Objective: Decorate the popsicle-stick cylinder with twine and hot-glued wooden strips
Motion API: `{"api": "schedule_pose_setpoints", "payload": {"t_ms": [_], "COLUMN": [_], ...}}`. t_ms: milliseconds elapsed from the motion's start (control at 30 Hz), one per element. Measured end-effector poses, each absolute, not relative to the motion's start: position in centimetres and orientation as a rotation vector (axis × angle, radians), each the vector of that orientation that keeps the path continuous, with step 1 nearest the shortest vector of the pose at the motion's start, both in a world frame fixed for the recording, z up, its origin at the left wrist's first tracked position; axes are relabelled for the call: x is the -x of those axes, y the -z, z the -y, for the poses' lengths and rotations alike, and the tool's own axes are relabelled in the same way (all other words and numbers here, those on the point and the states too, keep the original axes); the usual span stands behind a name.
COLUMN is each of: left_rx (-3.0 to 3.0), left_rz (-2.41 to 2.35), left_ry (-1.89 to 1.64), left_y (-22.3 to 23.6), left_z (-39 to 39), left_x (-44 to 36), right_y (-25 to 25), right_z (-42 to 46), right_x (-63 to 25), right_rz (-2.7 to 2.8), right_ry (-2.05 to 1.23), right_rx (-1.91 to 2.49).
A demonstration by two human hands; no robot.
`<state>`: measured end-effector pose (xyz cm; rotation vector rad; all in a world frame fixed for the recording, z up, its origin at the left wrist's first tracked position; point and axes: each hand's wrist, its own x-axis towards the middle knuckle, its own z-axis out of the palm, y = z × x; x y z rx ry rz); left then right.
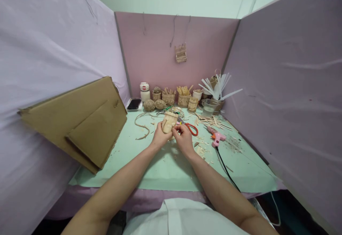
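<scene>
A small pale wooden cup-shaped piece (170, 121), slightly tilted, is held just above the middle of the table. My left hand (160, 135) is closed around its lower left side. At its lower right edge, my right hand (183, 137) has its fingertips pinched together against the piece. Whatever lies between those fingertips is too small to make out. Just behind my right hand are scissors with red handles (192, 129), partly covered by it. A pink glue gun (218, 138) with a black cord lies to the right.
Balls of twine (149, 105), baskets of wooden sticks (184, 100), a white jar (144, 92) and a phone (134, 104) line the back. Glue sticks (217, 86) stand at back right, near loose thin sticks (213, 121). Cardboard (88, 124) leans on the left. Wood scraps litter the green tabletop (160, 172).
</scene>
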<state>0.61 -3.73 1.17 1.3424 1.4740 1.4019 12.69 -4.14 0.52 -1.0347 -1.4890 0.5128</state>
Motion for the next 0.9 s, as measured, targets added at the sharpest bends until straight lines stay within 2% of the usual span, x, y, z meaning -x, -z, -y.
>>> {"api": "schedule_pose_setpoints", "payload": {"t_ms": [367, 900], "left_rx": [-1.363, -1.549], "left_rz": [-1.483, -1.474], "left_ry": [-1.402, -1.462], "left_y": [-1.44, -0.84], "left_z": [4.01, 3.92], "left_x": [-0.73, -0.51], "right_y": [-0.75, -1.14], "right_z": [4.33, 3.99], "right_x": [-12.8, -12.86], "right_rz": [1.487, 1.204], "right_ry": [-0.508, -0.988], "right_rx": [1.062, 1.031]}}
